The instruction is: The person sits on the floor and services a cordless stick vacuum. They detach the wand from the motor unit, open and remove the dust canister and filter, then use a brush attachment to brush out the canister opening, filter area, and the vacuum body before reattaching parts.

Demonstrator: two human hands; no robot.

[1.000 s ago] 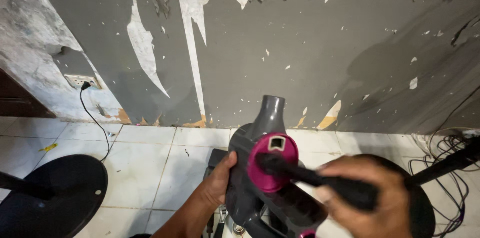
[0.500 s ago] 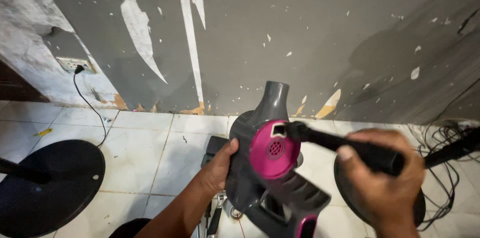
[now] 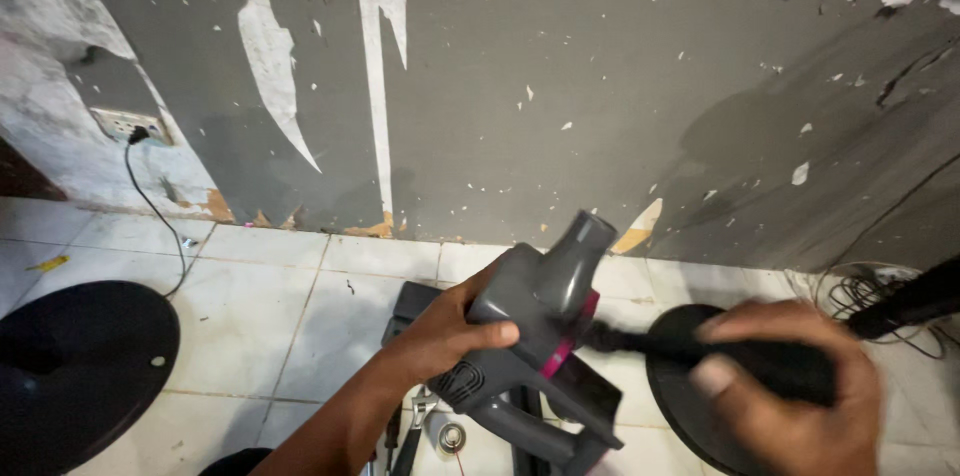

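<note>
At lower centre, the left hand (image 3: 445,336) clasps the grey-and-magenta handheld vacuum body (image 3: 530,336) while the right hand (image 3: 790,396), fingers closed, grips a blurred black attachment (image 3: 720,356).

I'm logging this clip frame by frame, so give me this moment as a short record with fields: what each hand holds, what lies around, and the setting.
left hand: grips the grey handheld vacuum body with its magenta ring, held above the floor
right hand: blurred, wrapped around a black brush tool whose tip meets the magenta end
below the vacuum: wrench and small metal parts on the tiles
floor: white tiles; black round bases at left and right
wall: grey, peeling paint; socket with black cord
</note>
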